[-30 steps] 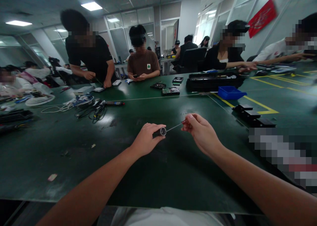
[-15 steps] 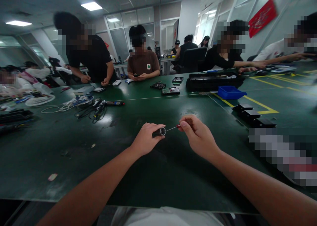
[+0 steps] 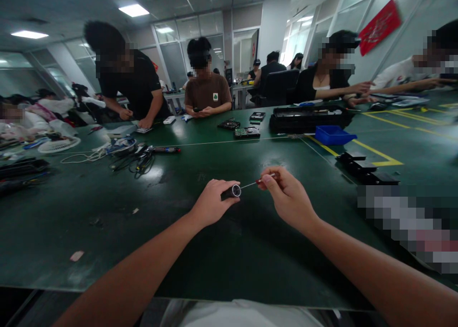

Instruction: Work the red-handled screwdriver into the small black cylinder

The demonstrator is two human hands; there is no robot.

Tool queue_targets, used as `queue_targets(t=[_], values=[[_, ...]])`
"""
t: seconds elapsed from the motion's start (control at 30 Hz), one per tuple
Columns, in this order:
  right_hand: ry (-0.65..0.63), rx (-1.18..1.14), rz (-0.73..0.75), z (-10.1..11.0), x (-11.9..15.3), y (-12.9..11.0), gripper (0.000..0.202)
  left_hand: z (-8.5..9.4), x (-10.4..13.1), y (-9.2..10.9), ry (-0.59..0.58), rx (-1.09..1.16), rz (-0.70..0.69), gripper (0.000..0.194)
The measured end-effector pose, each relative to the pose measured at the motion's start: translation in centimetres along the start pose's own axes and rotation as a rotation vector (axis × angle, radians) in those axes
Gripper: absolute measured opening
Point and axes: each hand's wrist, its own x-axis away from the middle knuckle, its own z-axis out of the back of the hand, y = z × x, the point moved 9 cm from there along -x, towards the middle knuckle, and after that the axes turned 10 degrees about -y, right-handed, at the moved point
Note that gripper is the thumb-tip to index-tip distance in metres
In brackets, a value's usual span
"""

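Above the green table (image 3: 200,269), my left hand (image 3: 211,203) is closed around a short dark cylinder (image 3: 226,193). Its round open end, with a pale metal rim, faces right and toward me; what sits inside is too small to make out. My right hand (image 3: 284,193) pinches a screwdriver (image 3: 258,181) by its red-tinted handle, partly covered by the fingers. The thin shaft points left and its tip is at the rim of the cylinder. Whether the tip is inside the opening I cannot tell.
Green circuit boards on drives (image 3: 246,132) lie ahead, near a long black housing (image 3: 311,119) and a blue tray (image 3: 334,135). Black brackets (image 3: 367,169) stand at right. Tangled cables (image 3: 138,160) and a pen-like tool (image 3: 164,150) lie left. Several people work across the table.
Both hands keep nearly the same pose, with the screwdriver still at the cylinder's end. Across the table, a person in black leans further down and right; another person's hand at right has lifted.
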Motion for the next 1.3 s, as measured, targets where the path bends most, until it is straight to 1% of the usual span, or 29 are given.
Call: queue_targets(t=[0.07,0.2,0.27,0.33,0.47,0.53,0.63,0.77,0.9,1.07,1.17,1.3], values=[[-0.001,0.04,-0.017,0.1,-0.1,-0.1,0.023,-0.1,0.0,-0.2,0.001,-0.002,0.0,0.041],[0.026,0.29,-0.066,0.8,0.0,-0.5,0.035,-0.2,0.0,-0.4,0.009,0.0,-0.015,0.041],[0.044,0.359,-0.063,1.1,0.1,-0.9,0.041,-0.1,0.1,-0.3,0.015,-0.004,-0.029,0.041],[0.022,0.366,-0.044,0.9,0.1,-1.3,0.038,-0.2,0.1,-0.3,0.012,-0.009,-0.032,0.04],[-0.106,0.351,0.024,-0.3,0.0,-2.1,0.018,-0.3,0.1,-0.4,-0.011,-0.011,-0.022,0.039],[-0.164,0.358,0.05,-0.7,0.0,-2.4,0.014,-0.4,0.1,-0.3,-0.014,-0.013,-0.029,0.039],[-0.191,0.364,0.043,-0.8,-0.1,-2.4,0.018,-0.5,0.1,-0.3,-0.018,-0.019,-0.032,0.039],[-0.172,0.397,-0.025,-0.5,-0.3,-1.6,0.033,-0.4,0.1,-0.2,0.0,-0.017,-0.028,0.038],[-0.198,0.405,-0.011,-0.9,-0.3,-1.7,0.026,-0.5,0.0,-0.3,-0.006,-0.025,-0.044,0.039],[-0.253,0.41,0.029,-1.4,0.0,-2.2,0.03,-0.4,0.1,-0.9,0.001,-0.013,-0.02,0.04],[-0.255,0.399,-0.004,-1.1,-0.2,-1.9,0.031,-0.5,0.1,-0.7,-0.012,-0.025,-0.023,0.039],[-0.23,0.457,-0.052,-0.8,-0.6,-1.0,0.04,-0.3,0.1,-0.4,-0.01,-0.028,-0.025,0.038]])
